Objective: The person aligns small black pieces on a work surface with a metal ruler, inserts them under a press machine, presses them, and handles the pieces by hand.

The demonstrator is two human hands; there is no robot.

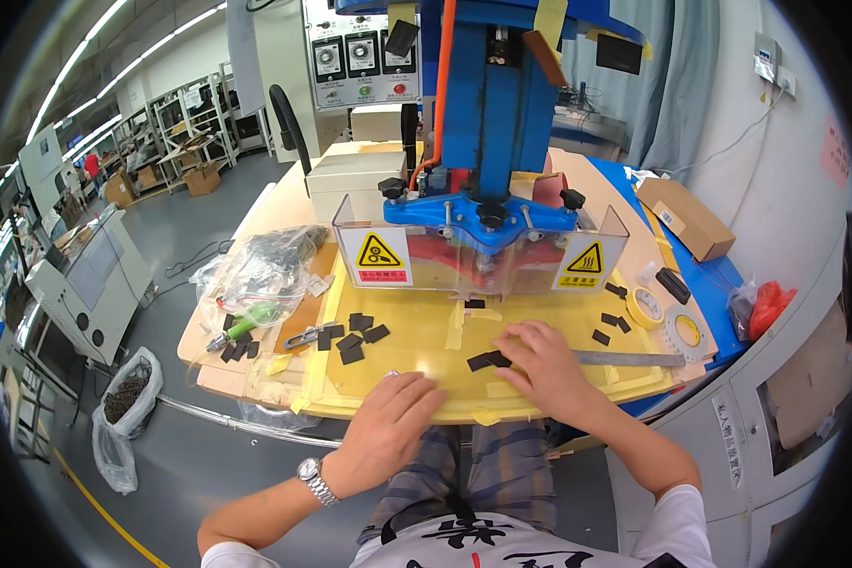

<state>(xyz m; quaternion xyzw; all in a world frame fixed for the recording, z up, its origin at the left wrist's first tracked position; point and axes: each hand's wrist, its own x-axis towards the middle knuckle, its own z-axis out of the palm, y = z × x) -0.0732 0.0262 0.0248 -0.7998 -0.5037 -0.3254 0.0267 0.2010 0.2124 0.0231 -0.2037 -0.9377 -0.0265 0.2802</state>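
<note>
My right hand (546,371) is over the yellow work surface, thumb and index finger closing around the end of a short row of small black rectangular pieces (480,363). My left hand (388,426), a metal watch on its wrist, is held near the front edge, fingers stretched out to the right; its thumb is hidden and nothing shows in it. Beyond my hands, another black piece (474,304) lies under the press head (488,222), behind a clear guard (445,270). Loose black pieces (352,354) lie in a cluster left of centre.
A steel ruler (630,359) lies right of my right hand, near tape rolls (646,308) and more black pieces (601,336). To the left are a utility knife (303,337), a green-handled tool (246,325) and a clear plastic bag (270,265). A cardboard box (686,218) stands far right.
</note>
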